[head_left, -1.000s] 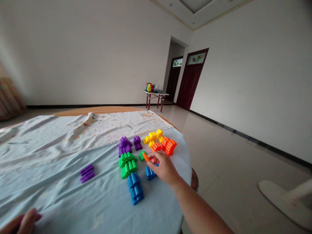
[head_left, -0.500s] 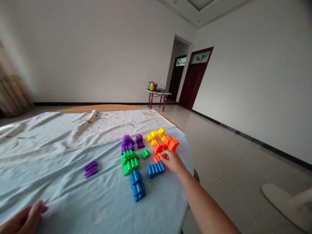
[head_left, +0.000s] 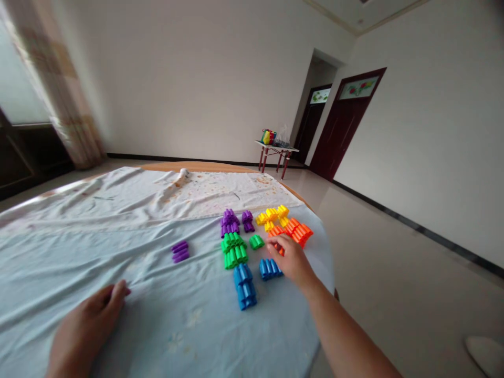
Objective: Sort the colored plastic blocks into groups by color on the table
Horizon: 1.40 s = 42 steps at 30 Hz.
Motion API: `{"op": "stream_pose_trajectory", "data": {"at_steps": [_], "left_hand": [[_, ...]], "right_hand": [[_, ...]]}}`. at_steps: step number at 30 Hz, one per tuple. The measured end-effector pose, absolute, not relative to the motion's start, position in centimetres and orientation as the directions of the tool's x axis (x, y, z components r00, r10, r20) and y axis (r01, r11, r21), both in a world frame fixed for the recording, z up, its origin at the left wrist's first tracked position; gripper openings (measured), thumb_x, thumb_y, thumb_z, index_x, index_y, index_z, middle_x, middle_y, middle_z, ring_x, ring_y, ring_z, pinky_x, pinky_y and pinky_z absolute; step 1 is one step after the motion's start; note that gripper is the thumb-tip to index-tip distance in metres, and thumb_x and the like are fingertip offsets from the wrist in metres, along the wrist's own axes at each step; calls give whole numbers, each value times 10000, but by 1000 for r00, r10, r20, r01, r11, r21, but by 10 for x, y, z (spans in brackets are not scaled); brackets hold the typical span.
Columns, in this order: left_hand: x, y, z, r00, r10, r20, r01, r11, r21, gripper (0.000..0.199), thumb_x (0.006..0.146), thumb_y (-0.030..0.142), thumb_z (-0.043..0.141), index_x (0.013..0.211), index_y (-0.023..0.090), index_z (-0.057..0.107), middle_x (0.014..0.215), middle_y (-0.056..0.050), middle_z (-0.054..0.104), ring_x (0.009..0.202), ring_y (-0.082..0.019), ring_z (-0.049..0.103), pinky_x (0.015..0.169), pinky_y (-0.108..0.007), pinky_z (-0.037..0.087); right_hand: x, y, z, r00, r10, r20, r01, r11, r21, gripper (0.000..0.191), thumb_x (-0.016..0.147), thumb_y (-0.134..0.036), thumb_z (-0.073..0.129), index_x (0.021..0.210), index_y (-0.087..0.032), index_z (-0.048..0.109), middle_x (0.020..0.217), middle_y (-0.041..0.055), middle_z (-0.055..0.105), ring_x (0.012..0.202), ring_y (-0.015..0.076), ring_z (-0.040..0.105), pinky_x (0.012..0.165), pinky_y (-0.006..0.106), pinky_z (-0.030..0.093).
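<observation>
My right hand [head_left: 290, 258] reaches over the right side of the cloth, thumb and fingers closed round a small orange ridged block [head_left: 280, 250], mostly covered by them. Just left of the fingertips lies a small green block [head_left: 256, 242]; nearer to me is a blue block [head_left: 271, 269]. Behind the hand sit more orange blocks [head_left: 301, 231] and yellow blocks [head_left: 271, 214]. Farther left, stacks of purple [head_left: 229, 223], green [head_left: 235, 251] and blue blocks [head_left: 244, 286] form a row. My left hand [head_left: 88, 323] rests on the cloth, fingers curled, its inside hidden.
Two purple pieces [head_left: 180, 252] lie apart on the left, and a small purple stack [head_left: 248, 221] stands at the back. A wrinkled cloth [head_left: 189, 315] covers the round table. Beyond stands a small table [head_left: 293, 149] with bags; a pale round base [head_left: 484, 353] is on the floor.
The view has turned left, so everything appears farther right. My left hand has come farther into view. My right fingers have moved slightly left over the small orange block.
</observation>
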<state>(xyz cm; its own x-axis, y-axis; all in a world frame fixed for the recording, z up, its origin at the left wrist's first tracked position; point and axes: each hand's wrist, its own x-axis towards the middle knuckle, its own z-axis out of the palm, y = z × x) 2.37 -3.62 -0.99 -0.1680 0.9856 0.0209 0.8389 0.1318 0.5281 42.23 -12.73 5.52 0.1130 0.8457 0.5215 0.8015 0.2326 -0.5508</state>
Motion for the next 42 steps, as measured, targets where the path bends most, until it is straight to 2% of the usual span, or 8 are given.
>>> {"op": "stream_pose_trajectory", "data": {"at_steps": [6,11,16,22,29,37,40,42], "left_hand": [[33,-49,4,-159,987,-14,834,142,532,463,801,557,303,843,249,645,786,-11,681,804,-200,602,621,-242,383],[34,-51,6,-153,988,3,818,125,562,471,793,575,297,825,252,639,782,-18,679,808,-207,603,629,-260,384],[34,-53,9,-144,990,-3,783,116,612,447,795,556,320,805,240,635,762,-22,683,787,-203,610,635,-261,391],[30,-50,4,-138,990,-6,756,109,645,445,788,574,334,806,246,633,807,-17,690,824,-207,611,647,-264,400],[28,-48,2,-132,991,-10,748,107,655,434,779,572,351,826,252,641,833,-16,695,836,-208,613,664,-265,410],[29,-51,4,-131,991,19,764,89,639,438,781,564,351,803,245,650,780,-26,695,789,-219,620,618,-269,413],[29,-50,5,-130,991,16,763,89,640,433,785,558,349,814,242,644,794,-32,697,803,-226,620,636,-276,419],[28,-50,5,-129,992,-7,761,104,641,432,787,560,345,826,244,637,819,-32,696,828,-227,616,657,-281,419]], "right_hand": [[331,-112,70,-285,897,339,745,429,-510,175,822,-239,567,968,-186,647,897,38,647,798,142,590,776,262,458],[263,-63,60,-449,850,278,754,527,-393,280,799,-188,550,1068,-178,623,1032,63,647,991,174,562,909,275,406],[229,-5,41,-417,902,109,875,431,-223,369,789,-119,476,1133,-204,580,1186,64,589,1126,197,500,932,311,399],[228,22,41,-395,917,-52,913,386,-130,330,768,-272,553,1093,-248,605,1157,52,619,1068,218,562,851,324,459],[235,12,63,-256,951,-174,967,255,-30,438,696,-505,616,974,-172,674,1075,137,660,989,292,614,773,367,501],[247,-15,68,-316,941,-118,947,307,-88,385,806,-405,521,1005,-113,675,1036,192,662,976,325,618,749,406,496],[253,-16,68,-442,894,-71,893,431,-127,401,759,-280,570,1146,-184,607,1151,124,628,1044,271,588,790,339,481],[255,-16,66,-543,834,-96,837,527,-148,413,690,-218,622,1103,-228,626,1098,61,661,1002,231,607,767,272,475]]}}
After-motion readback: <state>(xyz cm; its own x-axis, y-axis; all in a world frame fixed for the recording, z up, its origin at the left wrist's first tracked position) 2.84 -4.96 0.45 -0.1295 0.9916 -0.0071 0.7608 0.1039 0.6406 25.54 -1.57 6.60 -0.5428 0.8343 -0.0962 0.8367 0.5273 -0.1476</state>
